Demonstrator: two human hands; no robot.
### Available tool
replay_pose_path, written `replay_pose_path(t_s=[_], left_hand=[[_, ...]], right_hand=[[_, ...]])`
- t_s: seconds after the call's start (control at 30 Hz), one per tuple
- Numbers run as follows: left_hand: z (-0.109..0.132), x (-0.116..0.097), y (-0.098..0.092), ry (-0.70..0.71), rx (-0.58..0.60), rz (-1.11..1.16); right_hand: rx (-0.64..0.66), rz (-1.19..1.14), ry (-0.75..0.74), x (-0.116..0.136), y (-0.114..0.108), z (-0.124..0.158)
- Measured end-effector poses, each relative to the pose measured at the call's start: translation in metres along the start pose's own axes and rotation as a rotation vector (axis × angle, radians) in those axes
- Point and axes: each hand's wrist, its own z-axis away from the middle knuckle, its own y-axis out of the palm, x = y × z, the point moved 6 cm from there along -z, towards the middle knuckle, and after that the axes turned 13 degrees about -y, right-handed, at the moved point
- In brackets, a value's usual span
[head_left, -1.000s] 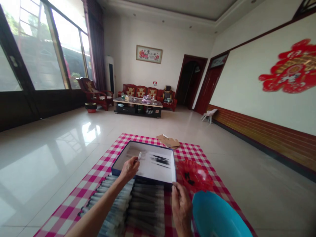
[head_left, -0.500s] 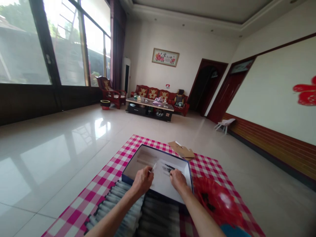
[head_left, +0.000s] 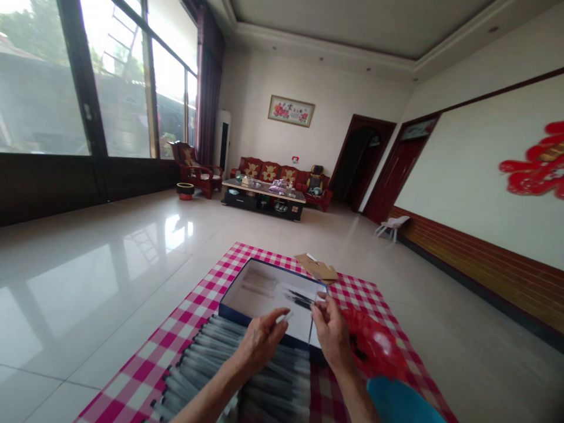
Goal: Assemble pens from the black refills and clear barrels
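Observation:
My left hand [head_left: 261, 339] is closed on a thin white pen-like stick [head_left: 285, 318], held over the near edge of a shallow blue-rimmed box [head_left: 247, 294]. My right hand [head_left: 332, 335] hovers just right of it with fingers pinched near the stick's tip; what it holds is too small to make out. Inside the box lie a few dark sticks [head_left: 299, 298] on a white bottom. In front of the box, rows of several clear-wrapped pens [head_left: 229, 367] cover the red-and-white checked cloth [head_left: 194, 299].
A red plastic dish [head_left: 376, 346] sits right of the box and a blue bowl [head_left: 403, 405] lies at the bottom right. Brown cardboard pieces [head_left: 319, 269] lie at the cloth's far edge. Glossy tiled floor surrounds the cloth; sofas and a coffee table [head_left: 263, 197] stand far off.
Both hands have drawn back from inside the box to its near edge. The right hand first came in from beside the blue bowl. The view has shifted a little.

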Motion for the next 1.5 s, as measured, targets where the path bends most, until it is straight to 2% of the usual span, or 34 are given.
replay_pose_path(t_s=[0.1,0.17,0.27,0.37,0.57,0.83,1.03,1.17,1.27,1.37,1.5], left_hand=[[0.033,-0.003,0.02,0.08,0.087,-0.046],[0.055,0.0,0.033,0.134,0.135,-0.061],[0.081,0.007,0.044,0.161,0.159,-0.075],[0.099,0.005,0.048,0.177,0.15,-0.1],[0.115,-0.009,0.05,0.205,0.167,-0.129],[0.12,-0.009,0.056,0.222,0.173,-0.114],[0.123,-0.003,0.06,0.251,0.189,-0.055],[0.121,0.004,0.066,0.203,0.171,-0.035],[0.118,0.009,0.071,0.158,0.17,0.0],[0.116,0.013,0.075,0.14,0.191,0.031],[0.114,0.024,0.08,0.117,0.18,0.021]], right_hand=[[-0.175,-0.333,0.174,0.011,-0.022,0.037],[-0.272,-0.438,0.257,0.016,-0.034,0.061],[-0.374,-0.479,0.326,0.023,-0.049,0.09],[-0.47,-0.498,0.385,0.027,-0.059,0.11],[-0.547,-0.523,0.408,0.04,-0.066,0.124],[-0.522,-0.498,0.382,0.047,-0.06,0.135],[-0.484,-0.508,0.373,0.037,-0.038,0.155],[-0.42,-0.426,0.35,0.038,-0.025,0.165],[-0.346,-0.324,0.324,0.041,-0.021,0.169],[-0.253,-0.222,0.234,0.048,-0.026,0.166],[0.006,-0.083,0.052,0.051,-0.048,0.141]])
